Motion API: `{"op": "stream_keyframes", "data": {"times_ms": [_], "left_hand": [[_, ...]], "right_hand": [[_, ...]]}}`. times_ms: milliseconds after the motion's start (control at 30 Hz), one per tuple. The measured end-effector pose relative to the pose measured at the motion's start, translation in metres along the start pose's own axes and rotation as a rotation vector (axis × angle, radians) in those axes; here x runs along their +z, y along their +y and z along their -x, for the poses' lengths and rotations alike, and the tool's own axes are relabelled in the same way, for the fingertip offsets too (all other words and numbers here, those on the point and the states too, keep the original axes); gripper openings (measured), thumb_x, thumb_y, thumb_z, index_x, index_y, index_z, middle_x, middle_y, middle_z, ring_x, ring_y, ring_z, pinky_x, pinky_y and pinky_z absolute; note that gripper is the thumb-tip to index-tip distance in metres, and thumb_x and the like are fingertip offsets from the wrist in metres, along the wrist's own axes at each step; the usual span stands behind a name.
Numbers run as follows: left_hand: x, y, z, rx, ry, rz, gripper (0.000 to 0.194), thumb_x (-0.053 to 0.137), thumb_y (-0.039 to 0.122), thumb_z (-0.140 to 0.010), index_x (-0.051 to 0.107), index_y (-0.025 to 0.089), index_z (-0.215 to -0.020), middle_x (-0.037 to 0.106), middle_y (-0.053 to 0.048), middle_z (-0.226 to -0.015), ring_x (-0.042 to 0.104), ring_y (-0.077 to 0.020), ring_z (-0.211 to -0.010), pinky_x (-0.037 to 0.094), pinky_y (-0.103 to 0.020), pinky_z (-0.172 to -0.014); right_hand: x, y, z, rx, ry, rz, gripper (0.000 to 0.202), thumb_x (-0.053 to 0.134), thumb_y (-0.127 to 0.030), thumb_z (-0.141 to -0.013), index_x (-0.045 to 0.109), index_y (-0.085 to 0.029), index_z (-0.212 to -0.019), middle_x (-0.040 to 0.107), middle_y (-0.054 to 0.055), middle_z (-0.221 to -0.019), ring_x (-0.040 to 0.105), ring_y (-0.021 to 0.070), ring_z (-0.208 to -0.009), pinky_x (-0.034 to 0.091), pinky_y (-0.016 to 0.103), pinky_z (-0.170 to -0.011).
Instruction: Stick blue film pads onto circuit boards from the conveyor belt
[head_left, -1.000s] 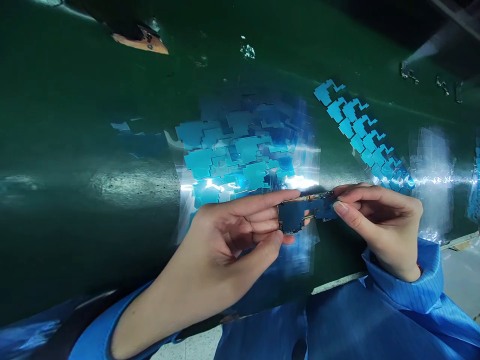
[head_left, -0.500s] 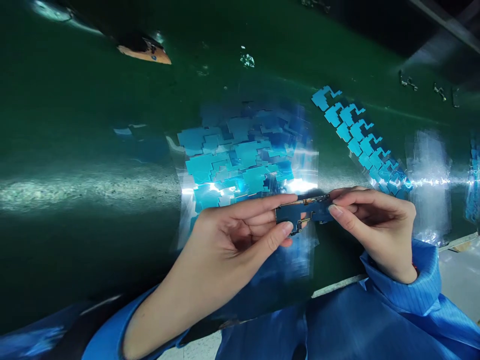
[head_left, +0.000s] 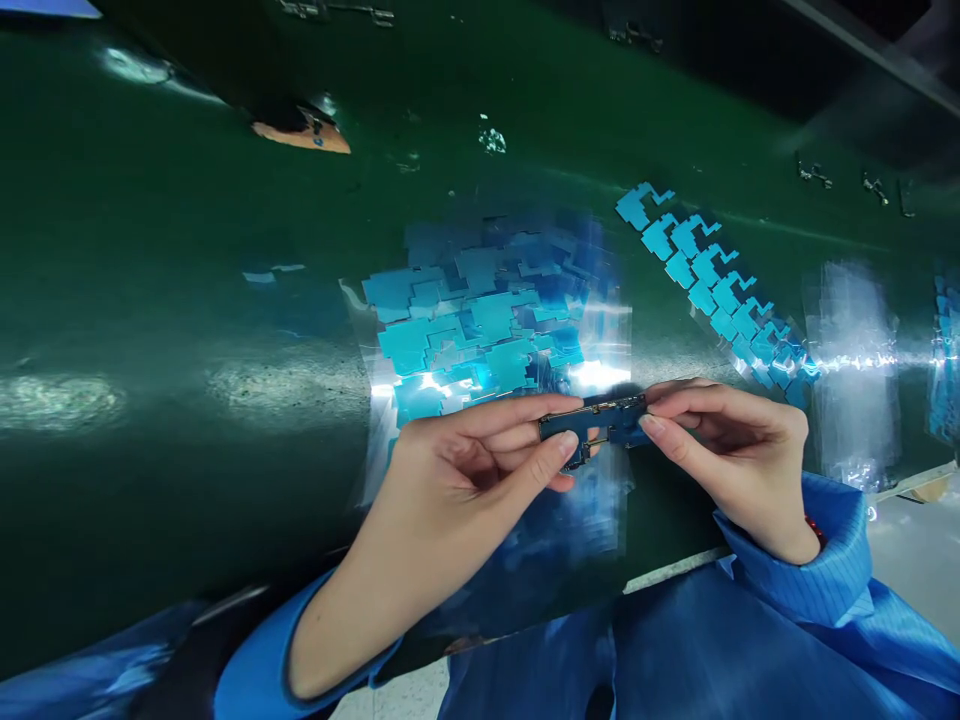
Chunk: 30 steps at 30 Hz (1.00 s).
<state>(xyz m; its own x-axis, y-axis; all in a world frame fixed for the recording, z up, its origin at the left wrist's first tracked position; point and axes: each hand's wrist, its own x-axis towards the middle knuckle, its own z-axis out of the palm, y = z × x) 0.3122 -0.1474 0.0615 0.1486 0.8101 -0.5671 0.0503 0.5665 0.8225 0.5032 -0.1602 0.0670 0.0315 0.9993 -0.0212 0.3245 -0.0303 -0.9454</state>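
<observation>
A small dark circuit board [head_left: 619,422] with an irregular outline is held above the table's front part, between both hands. My left hand [head_left: 480,460] pinches its left end between thumb and fingers. At the board's right end, my right hand [head_left: 712,440] grips it with thumb and index finger. Behind the hands lies a spread of overlapping blue cut sheets [head_left: 491,315] on clear film. The board's underside is hidden.
Rows of blue cut pieces [head_left: 701,240] run diagonally at the right, beside a stack of clear film [head_left: 853,350]. Small dark parts [head_left: 814,173] lie at the back right of the green table [head_left: 150,250]. A dark object with a tan end [head_left: 304,135] is at the back left.
Both hands and the board have shifted slightly left in view. The board looks a little more tilted, with both hands still holding it. The camera view has moved slightly.
</observation>
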Motion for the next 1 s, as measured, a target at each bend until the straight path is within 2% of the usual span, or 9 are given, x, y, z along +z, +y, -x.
{"op": "stream_keyframes", "data": {"times_ms": [333,467,700,867,1000], "left_hand": [[0.0016,-0.0019,-0.0028,0.017,0.020,0.107,0.019,0.078,0.035,-0.070,0.077,0.023,-0.084,0.076,0.003,-0.065,0.072,-0.0166,-0.055,0.062,-0.022,-0.056],[0.0053,-0.0026,-0.0019,0.036,0.044,0.172,0.016,0.078,0.034,-0.070,0.075,0.023,-0.081,0.075,0.003,-0.063,0.073,-0.0170,-0.061,0.061,-0.020,-0.055],[0.0041,-0.0026,-0.0023,0.022,0.024,0.084,0.018,0.076,0.033,-0.072,0.072,0.020,-0.084,0.075,0.003,-0.065,0.073,-0.0152,-0.064,0.061,-0.018,-0.058],[0.0027,-0.0011,-0.0014,0.017,0.030,0.032,0.018,0.076,0.033,-0.073,0.072,0.021,-0.086,0.075,0.004,-0.065,0.071,-0.0133,-0.058,0.060,-0.017,-0.057],[0.0021,-0.0009,-0.0010,0.015,0.030,0.004,0.019,0.075,0.035,-0.074,0.072,0.021,-0.087,0.075,0.002,-0.065,0.072,-0.0158,-0.058,0.061,-0.021,-0.057]], "right_hand": [[0.0036,0.0007,0.0009,-0.055,0.002,0.014,0.011,0.073,-0.009,-0.073,0.072,-0.019,-0.076,0.073,0.001,-0.077,0.070,0.0131,-0.072,0.062,0.021,-0.066],[0.0045,0.0015,0.0015,-0.060,0.000,0.025,0.010,0.073,-0.010,-0.074,0.072,-0.020,-0.077,0.073,0.000,-0.077,0.070,0.0129,-0.073,0.061,0.021,-0.067],[0.0049,0.0060,0.0030,-0.070,-0.013,0.060,0.009,0.072,-0.012,-0.076,0.071,-0.020,-0.080,0.073,0.001,-0.079,0.070,0.0153,-0.077,0.060,0.026,-0.068],[0.0049,0.0080,0.0010,-0.159,-0.005,0.123,0.011,0.072,-0.011,-0.076,0.070,-0.021,-0.080,0.072,0.001,-0.078,0.068,0.0168,-0.076,0.056,0.034,-0.074],[0.0056,0.0072,-0.0006,-0.192,0.025,0.184,0.008,0.072,-0.014,-0.077,0.069,-0.022,-0.078,0.070,0.000,-0.073,0.066,0.0170,-0.072,0.054,0.035,-0.071]]}}
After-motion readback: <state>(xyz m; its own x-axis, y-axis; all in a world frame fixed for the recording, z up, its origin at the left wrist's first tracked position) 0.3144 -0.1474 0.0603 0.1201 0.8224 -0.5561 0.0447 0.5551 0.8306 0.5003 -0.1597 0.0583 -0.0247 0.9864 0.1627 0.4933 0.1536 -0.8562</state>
